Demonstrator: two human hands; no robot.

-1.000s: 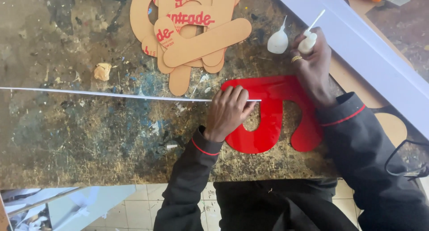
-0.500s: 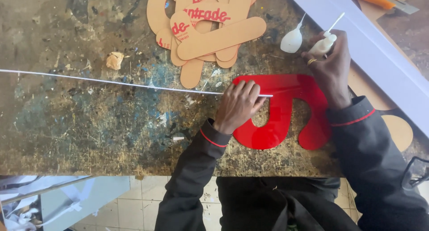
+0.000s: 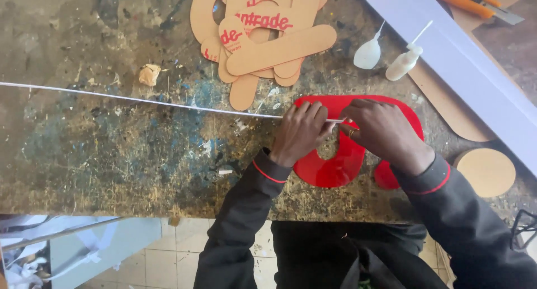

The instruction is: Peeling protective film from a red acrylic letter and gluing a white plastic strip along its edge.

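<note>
two hands (image 3: pixel 302 133) (image 3: pixel 383 131) — thin white strip (image 3: pixel 140 99), red cutout (image 3: pixel 358 154)

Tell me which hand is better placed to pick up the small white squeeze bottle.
Right. The right hand sits on the red cutout, almost directly below the white squeeze bottle. The left hand is farther away and pins the thin white strip.

Glossy red plastic cutout (image 3: pixel 341 160) on rough, paint-stained workbench (image 3: pixel 112 149)

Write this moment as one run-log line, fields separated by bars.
left hand: pinching thin white strip | right hand: at strip's end | under hands: red cut-out piece | surface: stained workbench | nearby: two small glue bottles
</note>
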